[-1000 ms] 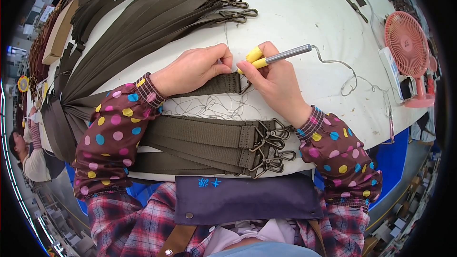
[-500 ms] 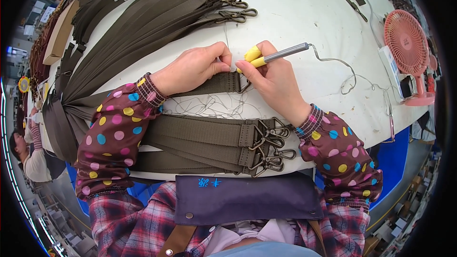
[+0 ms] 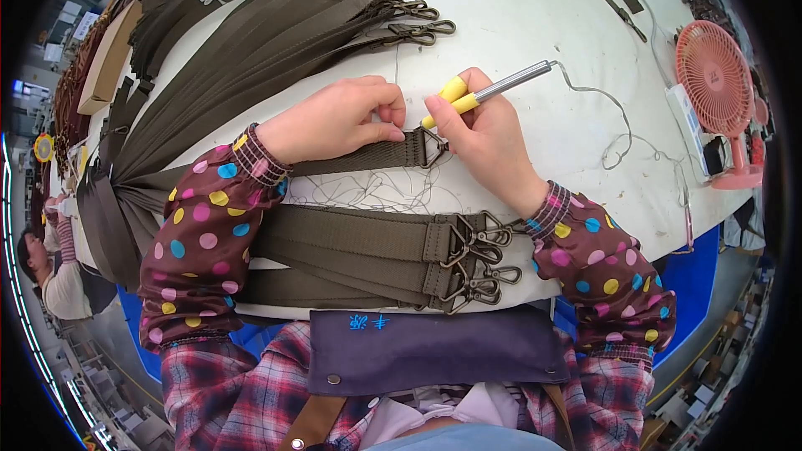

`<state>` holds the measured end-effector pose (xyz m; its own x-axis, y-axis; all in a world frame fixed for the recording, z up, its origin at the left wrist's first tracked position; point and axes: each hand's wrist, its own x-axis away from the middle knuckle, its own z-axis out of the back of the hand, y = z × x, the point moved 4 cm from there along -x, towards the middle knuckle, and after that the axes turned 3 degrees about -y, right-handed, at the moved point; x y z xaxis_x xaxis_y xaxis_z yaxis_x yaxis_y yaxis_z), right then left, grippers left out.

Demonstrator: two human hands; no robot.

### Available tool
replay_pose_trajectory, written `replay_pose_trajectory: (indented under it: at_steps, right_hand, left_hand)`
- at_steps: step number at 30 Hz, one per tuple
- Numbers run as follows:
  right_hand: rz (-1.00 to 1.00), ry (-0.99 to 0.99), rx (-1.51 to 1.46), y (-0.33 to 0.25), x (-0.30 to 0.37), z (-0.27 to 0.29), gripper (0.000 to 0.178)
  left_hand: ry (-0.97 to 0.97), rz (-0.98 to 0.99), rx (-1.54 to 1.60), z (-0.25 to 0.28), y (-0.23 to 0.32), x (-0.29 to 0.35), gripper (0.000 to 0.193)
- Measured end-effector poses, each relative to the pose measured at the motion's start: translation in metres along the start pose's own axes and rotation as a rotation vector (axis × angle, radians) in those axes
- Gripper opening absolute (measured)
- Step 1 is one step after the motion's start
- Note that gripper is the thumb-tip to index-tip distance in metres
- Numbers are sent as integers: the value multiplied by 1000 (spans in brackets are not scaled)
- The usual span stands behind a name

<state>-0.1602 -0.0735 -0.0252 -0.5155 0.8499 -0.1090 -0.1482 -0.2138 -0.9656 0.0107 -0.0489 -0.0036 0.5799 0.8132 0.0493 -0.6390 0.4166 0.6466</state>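
Observation:
My right hand (image 3: 493, 134) grips a corded pen-shaped tool (image 3: 511, 83) with a silver barrel and a yellow lower part. Yellow wrapping covers a fingertip beside it. The tool points down toward the stitched end of a dark olive webbing strap (image 3: 359, 159), which carries a metal ring (image 3: 434, 149). My left hand (image 3: 347, 117) lies over this strap, thumb along its upper edge and the other fingers curled. Whatever those fingers hold is hidden. Nearer me lie several matching straps (image 3: 351, 238) with metal snap hooks (image 3: 480, 238) at their right ends.
A large bundle of straps (image 3: 251, 50) fans across the left of the white table (image 3: 518, 25). Loose threads (image 3: 359, 192) lie between the straps. A pink fan (image 3: 714, 75) stands at right, near the tool's cord (image 3: 614, 108). Another person (image 3: 67, 284) is at far left.
My right hand has tilted the tool and drawn slightly away from my left fingers. My left thumb has moved down from the fingers onto the strap's edge, and the metal ring shows more fully.

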Motion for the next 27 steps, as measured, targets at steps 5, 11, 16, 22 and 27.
replay_pose_trajectory:
  at_steps: [5, 11, 16, 22, 27]
  right_hand:
    - [93, -51, 20, -6, 1, -6, 28]
    - [125, -48, 66, -6, 1, -5, 30]
    - [120, -49, 93, -7, 1, -3, 32]
    - [110, -60, 115, -5, 2, -4, 29]
    - [103, -67, 120, -6, 3, -5, 25]
  left_hand:
    - [-11, 120, 111, 5, 2, 1, 14]
    - [4, 141, 106, 1, 2, -1, 13]
    - [50, 97, 102, -2, -2, -3, 14]
    - [56, 116, 107, -4, -1, -2, 15]
    - [56, 126, 122, -5, -1, -1, 15]
